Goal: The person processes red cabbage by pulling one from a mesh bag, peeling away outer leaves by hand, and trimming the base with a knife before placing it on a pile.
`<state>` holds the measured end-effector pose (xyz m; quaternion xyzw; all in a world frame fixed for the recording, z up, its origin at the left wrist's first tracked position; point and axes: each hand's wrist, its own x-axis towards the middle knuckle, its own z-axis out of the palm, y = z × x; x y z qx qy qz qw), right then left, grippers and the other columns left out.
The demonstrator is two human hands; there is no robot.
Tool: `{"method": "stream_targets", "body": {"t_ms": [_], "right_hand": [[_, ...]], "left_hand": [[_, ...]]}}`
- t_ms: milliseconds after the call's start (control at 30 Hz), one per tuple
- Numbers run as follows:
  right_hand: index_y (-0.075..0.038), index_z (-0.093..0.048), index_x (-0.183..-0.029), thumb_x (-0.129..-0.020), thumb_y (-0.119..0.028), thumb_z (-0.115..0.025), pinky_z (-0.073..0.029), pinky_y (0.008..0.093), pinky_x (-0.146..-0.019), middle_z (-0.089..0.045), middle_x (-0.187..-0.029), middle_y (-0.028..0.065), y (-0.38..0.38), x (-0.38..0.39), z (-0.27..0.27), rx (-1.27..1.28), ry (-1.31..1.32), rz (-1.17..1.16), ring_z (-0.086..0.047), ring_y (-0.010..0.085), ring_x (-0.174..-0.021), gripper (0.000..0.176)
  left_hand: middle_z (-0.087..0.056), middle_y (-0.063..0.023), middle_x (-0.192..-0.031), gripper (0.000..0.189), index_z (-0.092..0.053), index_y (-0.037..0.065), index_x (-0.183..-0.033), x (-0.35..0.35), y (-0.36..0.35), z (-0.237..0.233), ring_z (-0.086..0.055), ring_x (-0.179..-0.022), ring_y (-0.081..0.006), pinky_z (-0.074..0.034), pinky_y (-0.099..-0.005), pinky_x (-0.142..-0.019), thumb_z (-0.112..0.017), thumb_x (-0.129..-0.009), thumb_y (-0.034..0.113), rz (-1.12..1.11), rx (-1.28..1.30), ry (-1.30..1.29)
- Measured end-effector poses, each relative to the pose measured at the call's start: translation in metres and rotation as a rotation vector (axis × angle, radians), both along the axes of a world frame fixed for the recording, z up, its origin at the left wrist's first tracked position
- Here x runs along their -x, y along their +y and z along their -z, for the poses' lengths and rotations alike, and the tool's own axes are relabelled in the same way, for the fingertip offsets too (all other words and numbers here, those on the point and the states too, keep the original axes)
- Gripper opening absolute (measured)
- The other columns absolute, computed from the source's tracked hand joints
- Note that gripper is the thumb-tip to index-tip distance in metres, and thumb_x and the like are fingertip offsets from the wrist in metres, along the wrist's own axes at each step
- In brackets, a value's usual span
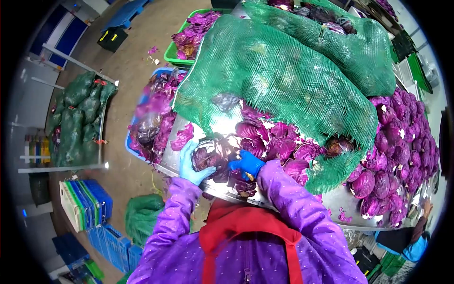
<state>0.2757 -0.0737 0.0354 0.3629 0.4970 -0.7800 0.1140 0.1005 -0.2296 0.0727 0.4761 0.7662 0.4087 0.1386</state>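
Fingers (186,150) of our left hand (191,164), in a thin pale-blue glove, spread wide and cup the red cabbage (211,158), a round, glossy, dark purple head at the near edge of the shiny steel table (222,125). Our right hand (247,164), gloved in deeper blue, presses on the head's other side, fingers curled tight; we cannot tell whether they clasp anything. Both purple sleeves bend inward. A coarse green mesh sack (274,80) drapes over loose crinkled leaves (283,146) just beyond.
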Motion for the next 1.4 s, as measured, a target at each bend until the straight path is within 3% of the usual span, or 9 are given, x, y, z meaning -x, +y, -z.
{"method": "stream_targets", "body": {"t_ms": [300, 567, 667, 733, 800, 900, 1000, 1033, 1400], "right_hand": [[-0.019, -0.031, -0.142, -0.081, -0.006, -0.066, -0.049, 0.0279, -0.071, -0.060, -0.100, 0.0002, -0.001, -0.017, -0.055, -0.464, 0.240, 0.047, -0.053, 0.0074, -0.078, 0.071], [-0.006, -0.051, -0.097, -0.082, -0.021, -0.065, -0.032, 0.0277, -0.030, -0.057, -0.067, 0.0042, 0.041, -0.053, -0.011, 0.026, -0.012, 0.395, -0.040, 0.0127, -0.032, 0.025], [-0.006, -0.051, -0.116, -0.082, -0.024, -0.066, -0.032, 0.0267, -0.030, -0.060, -0.072, 0.0040, 0.032, -0.050, -0.041, -0.107, -0.070, 0.359, -0.041, 0.0114, -0.035, 0.041], [-0.005, -0.045, -0.125, -0.083, -0.023, -0.065, -0.043, 0.0269, -0.040, -0.063, -0.082, 0.0060, 0.015, -0.046, -0.072, -0.223, 0.033, 0.341, -0.054, 0.0127, -0.050, 0.050], [0.001, -0.035, -0.134, -0.089, -0.029, -0.060, -0.047, 0.0324, -0.085, -0.059, -0.113, 0.0173, -0.005, -0.034, -0.101, -0.266, 0.021, 0.203, -0.060, 0.0195, -0.097, 0.060], [-0.004, -0.022, -0.143, -0.093, -0.025, -0.054, -0.043, 0.0350, -0.089, -0.047, -0.128, 0.0245, -0.024, -0.019, -0.060, -0.486, 0.189, 0.167, -0.057, 0.0261, -0.102, 0.064], [-0.006, -0.021, -0.143, -0.094, -0.022, -0.052, -0.045, 0.0343, -0.086, -0.048, -0.125, 0.0251, -0.030, -0.011, -0.039, -0.585, 0.221, 0.086, -0.059, 0.0245, -0.096, 0.060], [-0.006, -0.021, -0.144, -0.096, -0.021, -0.047, -0.045, 0.0291, -0.077, -0.055, -0.098, 0.0118, -0.031, -0.010, -0.038, -0.579, 0.237, 0.086, -0.051, 0.0147, -0.081, 0.057], [-0.006, -0.045, -0.122, -0.093, -0.022, -0.051, -0.046, 0.0280, -0.061, -0.058, -0.084, 0.0041, 0.004, -0.010, 0.043, -0.426, 0.080, 0.439, -0.056, 0.0139, -0.070, 0.033]], "left_hand": [[-0.039, -0.0149, -0.126, 0.083, -0.035, 0.000, -0.128, -0.034, 0.015, -0.003, -0.041, -0.117, -0.0243, -0.033, -0.0357, -0.102, -0.082, -0.063, 0.019, -0.211, -0.125, -0.592], [-0.043, -0.0124, -0.123, 0.073, -0.036, 0.001, -0.129, -0.045, 0.026, 0.008, -0.044, -0.113, -0.0219, -0.035, -0.0338, -0.100, -0.076, -0.070, 0.011, -0.261, -0.173, -0.679], [-0.042, -0.0129, -0.126, 0.076, -0.033, 0.001, -0.132, -0.048, 0.021, 0.002, -0.045, -0.114, -0.0217, -0.036, -0.0339, -0.100, -0.076, -0.070, 0.010, -0.288, -0.205, -0.703], [-0.043, -0.0137, -0.124, 0.081, -0.030, 0.000, -0.134, -0.056, 0.023, -0.005, -0.046, -0.111, -0.0213, -0.039, -0.0329, -0.097, -0.077, -0.069, 0.009, -0.330, -0.249, -0.779], [-0.040, -0.0151, -0.127, 0.087, -0.025, 0.000, -0.138, -0.062, 0.020, 0.004, -0.045, -0.114, -0.0222, -0.038, -0.0334, -0.098, -0.078, -0.069, 0.009, -0.343, -0.262, -0.771], [-0.035, -0.0158, -0.133, 0.090, -0.023, 0.001, -0.139, -0.069, 0.018, 0.004, -0.041, -0.119, -0.0234, -0.035, -0.0347, -0.101, -0.078, -0.069, 0.008, -0.341, -0.282, -0.799], [-0.032, -0.0142, -0.136, 0.090, -0.024, 0.001, -0.139, -0.071, 0.013, 0.013, -0.037, -0.123, -0.0240, -0.033, -0.0350, -0.103, -0.079, -0.067, 0.009, -0.378, -0.312, -0.811], [-0.032, -0.0145, -0.136, 0.090, -0.024, 0.001, -0.138, -0.070, 0.012, 0.017, -0.036, -0.124, -0.0241, -0.033, -0.0351, -0.103, -0.079, -0.067, 0.009, -0.376, -0.315, -0.791], [-0.036, -0.0114, -0.127, 0.092, -0.027, 0.006, -0.139, -0.068, 0.017, 0.011, -0.046, -0.106, -0.0225, -0.042, -0.0351, -0.092, -0.080, -0.064, 0.014, -0.360, -0.065, -0.605]]}}
